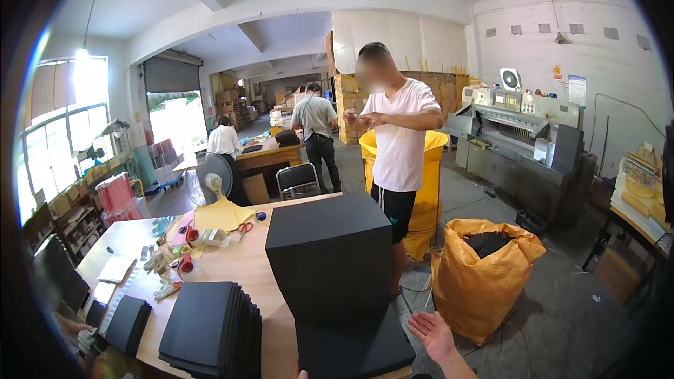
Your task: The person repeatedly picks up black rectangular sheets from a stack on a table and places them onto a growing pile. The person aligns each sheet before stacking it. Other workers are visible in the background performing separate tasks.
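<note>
Close in front of me on the wooden table is a tall black block, seemingly a squared pile of black sheets (328, 260). A lower black stack (354, 344) lies against its near side. My right hand (432, 335) is off the lower stack's right side, palm up, fingers spread, holding nothing. Of my left hand (302, 374) only a fingertip shows, at the lower stack's near left edge; its other fingers are out of the picture. To the left stands a fanned, uneven pile of black sheets (209, 326), with a smaller black pile (128, 324) beyond it.
Tape dispensers (186, 264), scissors (243, 229) and yellow paper (219, 215) lie on the table (277, 309). A person (397, 130) stands across from me. An orange sack (484, 284) sits on the floor at right, before a large machine (519, 133). Another person's hand (74, 326) is at far left.
</note>
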Demonstrator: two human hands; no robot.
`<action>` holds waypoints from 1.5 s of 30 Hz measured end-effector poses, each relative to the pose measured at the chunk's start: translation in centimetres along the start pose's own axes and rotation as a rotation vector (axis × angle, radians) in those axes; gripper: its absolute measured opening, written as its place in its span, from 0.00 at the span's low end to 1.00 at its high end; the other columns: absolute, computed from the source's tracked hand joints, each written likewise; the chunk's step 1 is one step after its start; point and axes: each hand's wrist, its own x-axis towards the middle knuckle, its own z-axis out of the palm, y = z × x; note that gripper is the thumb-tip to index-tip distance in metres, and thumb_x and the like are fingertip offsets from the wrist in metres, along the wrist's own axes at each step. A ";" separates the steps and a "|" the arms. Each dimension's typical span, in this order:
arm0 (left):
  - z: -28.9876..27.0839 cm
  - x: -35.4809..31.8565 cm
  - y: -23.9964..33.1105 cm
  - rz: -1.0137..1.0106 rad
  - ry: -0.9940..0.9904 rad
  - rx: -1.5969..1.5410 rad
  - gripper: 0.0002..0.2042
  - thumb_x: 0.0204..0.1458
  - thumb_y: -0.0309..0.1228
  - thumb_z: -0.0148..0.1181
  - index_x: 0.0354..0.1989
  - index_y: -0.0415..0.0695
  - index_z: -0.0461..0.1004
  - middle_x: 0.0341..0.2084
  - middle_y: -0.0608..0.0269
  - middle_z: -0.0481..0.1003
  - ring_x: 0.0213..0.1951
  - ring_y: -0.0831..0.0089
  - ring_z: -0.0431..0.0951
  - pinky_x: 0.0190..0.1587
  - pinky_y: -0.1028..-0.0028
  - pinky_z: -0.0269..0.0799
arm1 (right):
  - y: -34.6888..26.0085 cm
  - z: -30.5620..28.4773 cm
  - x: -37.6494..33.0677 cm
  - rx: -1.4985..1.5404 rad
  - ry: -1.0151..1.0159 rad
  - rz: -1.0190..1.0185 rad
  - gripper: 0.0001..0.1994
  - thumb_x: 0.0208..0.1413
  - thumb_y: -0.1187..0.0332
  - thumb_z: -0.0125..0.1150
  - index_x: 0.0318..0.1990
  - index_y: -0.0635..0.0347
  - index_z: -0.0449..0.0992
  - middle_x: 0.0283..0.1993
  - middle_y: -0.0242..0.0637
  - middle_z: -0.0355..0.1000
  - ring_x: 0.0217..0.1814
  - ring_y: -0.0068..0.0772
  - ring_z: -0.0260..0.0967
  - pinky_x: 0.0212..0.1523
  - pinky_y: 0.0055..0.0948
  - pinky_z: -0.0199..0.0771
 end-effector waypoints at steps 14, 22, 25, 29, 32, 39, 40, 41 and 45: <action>3.4 0.7 -0.6 0.298 0.119 0.381 0.30 0.72 0.40 0.54 0.75 0.32 0.63 0.76 0.50 0.62 0.76 0.55 0.59 0.78 0.62 0.51 | -7.9 -3.5 7.2 0.265 0.028 0.074 0.54 0.68 0.30 0.50 0.84 0.44 0.23 0.87 0.57 0.30 0.85 0.66 0.44 0.73 0.72 0.62; 3.7 0.5 -0.3 0.208 0.131 0.314 0.30 0.73 0.41 0.53 0.75 0.32 0.62 0.76 0.49 0.61 0.76 0.55 0.59 0.78 0.62 0.51 | -2.2 -5.1 4.9 -0.072 -0.040 0.132 0.50 0.69 0.31 0.48 0.84 0.56 0.40 0.85 0.53 0.48 0.84 0.52 0.52 0.78 0.57 0.60; 3.6 0.5 -0.1 0.198 0.142 0.304 0.30 0.73 0.41 0.53 0.75 0.32 0.62 0.76 0.49 0.61 0.76 0.55 0.59 0.78 0.62 0.51 | 2.3 -3.4 0.6 -0.406 -0.071 0.166 0.39 0.77 0.43 0.46 0.82 0.64 0.50 0.84 0.47 0.51 0.86 0.43 0.47 0.82 0.47 0.48; 3.9 0.6 -0.3 0.183 0.140 0.286 0.30 0.73 0.42 0.53 0.76 0.32 0.62 0.76 0.49 0.61 0.76 0.55 0.59 0.78 0.61 0.51 | 5.1 -1.1 -2.6 -0.435 -0.078 0.118 0.38 0.77 0.45 0.45 0.82 0.64 0.50 0.85 0.47 0.50 0.86 0.41 0.46 0.82 0.44 0.46; 3.7 0.4 -0.4 0.165 0.144 0.271 0.30 0.73 0.42 0.53 0.76 0.32 0.62 0.76 0.49 0.61 0.76 0.55 0.59 0.78 0.61 0.51 | 5.4 -0.1 -3.0 -0.432 -0.082 0.104 0.38 0.78 0.46 0.45 0.82 0.65 0.49 0.85 0.46 0.49 0.87 0.41 0.45 0.83 0.43 0.44; 3.1 -0.3 -0.5 0.131 0.165 0.240 0.31 0.73 0.42 0.53 0.76 0.33 0.61 0.76 0.48 0.61 0.76 0.55 0.59 0.78 0.61 0.51 | 6.7 -0.8 -4.4 -0.391 -0.040 0.098 0.36 0.79 0.49 0.44 0.82 0.66 0.48 0.86 0.46 0.47 0.87 0.39 0.43 0.83 0.39 0.40; 3.0 -0.5 -0.7 0.123 0.165 0.238 0.31 0.73 0.43 0.53 0.76 0.33 0.61 0.76 0.48 0.61 0.76 0.55 0.59 0.78 0.61 0.51 | 6.8 -0.9 -4.5 -0.387 -0.039 0.096 0.36 0.79 0.49 0.43 0.82 0.66 0.47 0.86 0.45 0.47 0.87 0.38 0.43 0.83 0.38 0.39; 2.9 -0.7 -0.7 0.114 0.172 0.236 0.31 0.73 0.43 0.53 0.76 0.33 0.61 0.76 0.48 0.61 0.76 0.55 0.59 0.78 0.61 0.51 | 6.8 -0.9 -4.6 -0.383 -0.039 0.095 0.36 0.79 0.50 0.43 0.82 0.66 0.47 0.86 0.45 0.47 0.87 0.38 0.42 0.84 0.38 0.39; 3.0 -0.8 -0.7 0.101 0.178 0.223 0.31 0.73 0.43 0.53 0.76 0.33 0.61 0.77 0.48 0.61 0.76 0.55 0.59 0.78 0.61 0.51 | 7.0 -2.0 -4.1 -0.391 -0.104 0.045 0.35 0.80 0.54 0.43 0.82 0.67 0.45 0.87 0.44 0.44 0.88 0.38 0.38 0.84 0.34 0.35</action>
